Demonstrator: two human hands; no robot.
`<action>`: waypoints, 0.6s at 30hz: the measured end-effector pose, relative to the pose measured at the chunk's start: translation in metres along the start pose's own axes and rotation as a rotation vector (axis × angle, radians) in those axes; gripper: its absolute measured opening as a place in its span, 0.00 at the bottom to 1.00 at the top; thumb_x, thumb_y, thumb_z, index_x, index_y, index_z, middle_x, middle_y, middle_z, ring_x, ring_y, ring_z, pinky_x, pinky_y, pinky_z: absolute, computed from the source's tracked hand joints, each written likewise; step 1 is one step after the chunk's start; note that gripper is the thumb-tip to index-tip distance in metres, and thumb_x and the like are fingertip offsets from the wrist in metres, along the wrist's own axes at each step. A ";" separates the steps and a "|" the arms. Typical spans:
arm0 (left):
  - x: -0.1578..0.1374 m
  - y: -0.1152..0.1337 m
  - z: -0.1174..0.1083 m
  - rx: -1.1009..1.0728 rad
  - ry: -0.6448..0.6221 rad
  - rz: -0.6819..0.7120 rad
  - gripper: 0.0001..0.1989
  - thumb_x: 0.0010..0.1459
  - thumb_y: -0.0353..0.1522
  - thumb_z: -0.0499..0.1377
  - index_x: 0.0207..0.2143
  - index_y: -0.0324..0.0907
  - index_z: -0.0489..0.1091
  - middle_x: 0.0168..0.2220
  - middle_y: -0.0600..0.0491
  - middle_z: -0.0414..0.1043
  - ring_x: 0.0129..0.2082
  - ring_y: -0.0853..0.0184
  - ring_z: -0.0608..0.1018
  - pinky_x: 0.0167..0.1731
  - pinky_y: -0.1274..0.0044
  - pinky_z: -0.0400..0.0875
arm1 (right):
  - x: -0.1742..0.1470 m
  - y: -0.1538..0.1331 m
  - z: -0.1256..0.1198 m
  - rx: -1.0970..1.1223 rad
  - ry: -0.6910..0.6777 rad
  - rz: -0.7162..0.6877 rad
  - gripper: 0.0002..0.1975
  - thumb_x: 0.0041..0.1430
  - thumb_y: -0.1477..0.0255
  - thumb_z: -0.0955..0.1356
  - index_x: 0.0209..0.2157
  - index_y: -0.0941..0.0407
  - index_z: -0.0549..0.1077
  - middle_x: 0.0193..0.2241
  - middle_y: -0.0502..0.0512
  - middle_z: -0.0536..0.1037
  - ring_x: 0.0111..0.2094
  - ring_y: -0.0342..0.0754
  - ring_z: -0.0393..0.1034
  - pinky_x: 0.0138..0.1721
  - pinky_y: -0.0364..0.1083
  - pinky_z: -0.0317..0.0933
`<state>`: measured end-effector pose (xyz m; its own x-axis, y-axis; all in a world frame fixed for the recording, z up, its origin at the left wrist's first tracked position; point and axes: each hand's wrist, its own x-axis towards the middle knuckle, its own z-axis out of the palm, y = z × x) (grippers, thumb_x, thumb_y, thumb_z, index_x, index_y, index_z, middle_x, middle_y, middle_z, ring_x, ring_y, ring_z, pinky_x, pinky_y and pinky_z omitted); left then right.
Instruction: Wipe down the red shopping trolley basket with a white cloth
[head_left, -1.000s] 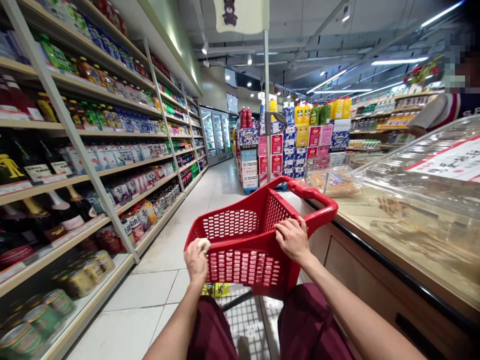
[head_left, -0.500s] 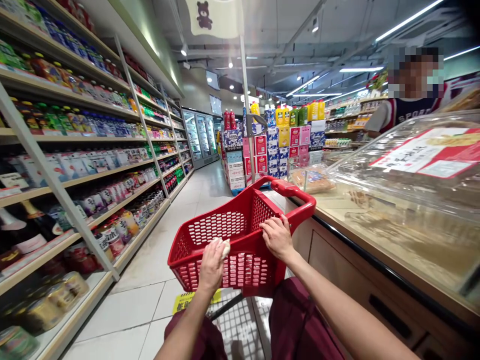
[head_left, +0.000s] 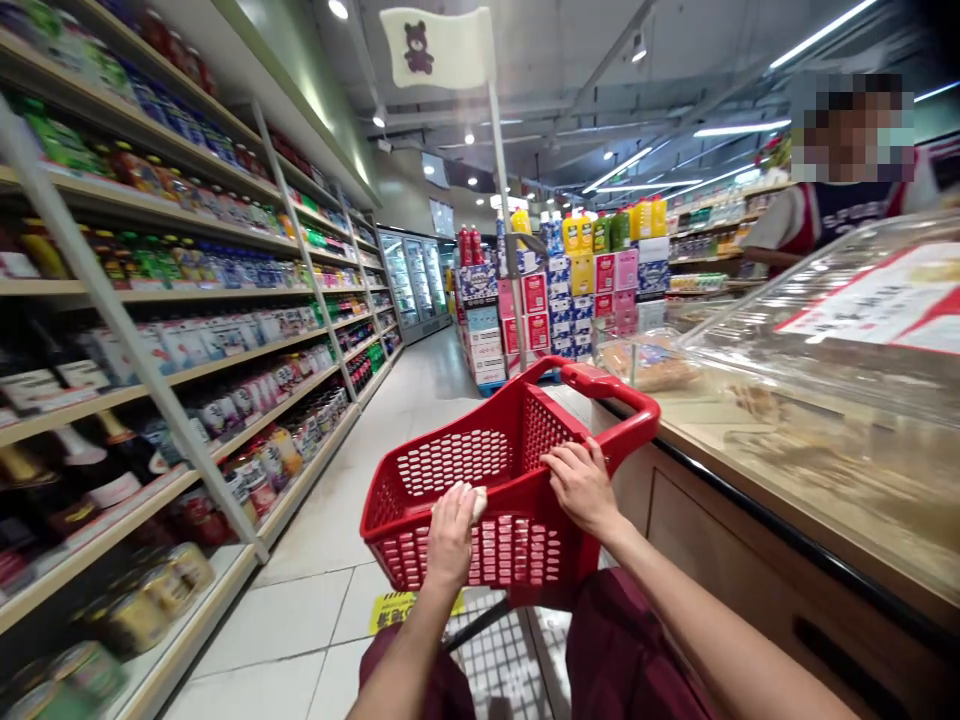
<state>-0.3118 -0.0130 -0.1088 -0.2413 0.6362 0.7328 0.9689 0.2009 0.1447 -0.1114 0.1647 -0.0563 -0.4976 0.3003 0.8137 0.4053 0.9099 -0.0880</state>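
A red plastic shopping cart (head_left: 450, 458) with perforated sides stands in front of me, its handle (head_left: 611, 392) pointing to the right. My left hand (head_left: 452, 530) is closed over the near rim. A small whitish, crumpled thing (head_left: 479, 503) shows between its thumb and fingers; whether it is cloth or paper I cannot make out. Farther right, my right hand (head_left: 581, 485) has its fingers hooked over the same rim, close to the handle end. A pole with a cream bear flag (head_left: 442, 48) rises behind the cart.
Drink shelves (head_left: 247, 355) line the left side. On the right runs a wooden counter (head_left: 720, 500) with clear plastic covers (head_left: 847, 310); a person (head_left: 832, 215) stands behind it. Stacked drink cartons (head_left: 536, 310) are ahead. A yellow floor sign (head_left: 390, 612) lies under the cart.
The cart and both hands appear slightly farther right and lower in view as the camera shifts. Both hands keep their places on the rim.
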 end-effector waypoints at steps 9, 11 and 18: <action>-0.021 -0.031 -0.011 0.158 0.157 -0.207 0.23 0.50 0.22 0.47 0.48 0.44 0.63 0.48 0.48 0.68 0.52 0.61 0.66 0.53 0.61 0.59 | 0.002 -0.003 0.001 0.030 0.045 0.027 0.12 0.56 0.74 0.60 0.38 0.52 0.73 0.37 0.52 0.75 0.43 0.50 0.62 0.56 0.55 0.37; -0.010 -0.007 0.005 0.104 0.088 -0.098 0.25 0.50 0.21 0.47 0.50 0.48 0.61 0.51 0.52 0.66 0.54 0.64 0.65 0.55 0.65 0.58 | 0.002 -0.002 -0.001 0.029 0.034 0.018 0.13 0.56 0.74 0.60 0.39 0.51 0.73 0.37 0.52 0.75 0.44 0.50 0.62 0.56 0.55 0.37; -0.018 -0.030 -0.009 0.111 0.247 -0.278 0.25 0.52 0.23 0.45 0.53 0.46 0.58 0.52 0.47 0.63 0.53 0.60 0.63 0.52 0.61 0.60 | 0.002 -0.002 -0.003 0.011 0.012 0.008 0.13 0.57 0.72 0.60 0.39 0.51 0.73 0.38 0.52 0.74 0.44 0.50 0.61 0.56 0.55 0.36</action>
<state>-0.3362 -0.0375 -0.1202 -0.4607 0.3502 0.8155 0.8531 0.4283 0.2980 -0.1109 0.1624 -0.0527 -0.4851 0.3044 0.8198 0.4010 0.9105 -0.1008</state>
